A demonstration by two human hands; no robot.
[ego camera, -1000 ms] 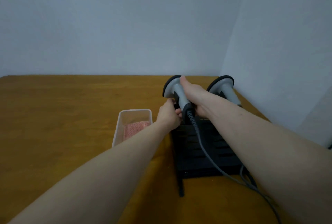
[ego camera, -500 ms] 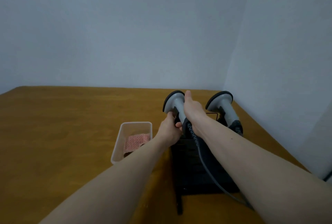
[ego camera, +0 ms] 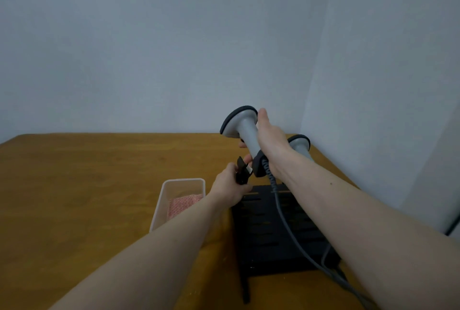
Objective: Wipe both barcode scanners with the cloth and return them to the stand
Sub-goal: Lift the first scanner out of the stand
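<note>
My right hand (ego camera: 270, 144) grips the handle of a grey barcode scanner (ego camera: 242, 125) and holds it lifted above the black stand (ego camera: 273, 230). Its grey cord (ego camera: 281, 212) trails down over the stand. My left hand (ego camera: 230, 185) is closed on a black holder piece (ego camera: 242, 171) at the stand's upper left. The second grey scanner (ego camera: 300, 145) sits in the stand behind my right wrist, mostly hidden. A pink cloth (ego camera: 183, 204) lies in a clear plastic tray (ego camera: 181, 181) left of the stand.
The wooden table (ego camera: 87, 197) spreads to the left and front. Pale walls meet in a corner just behind the stand. Cords run off the table's front right.
My right hand has lifted the scanner up out of the stand. My left hand stayed low on the black holder piece. The camera tilted upward.
</note>
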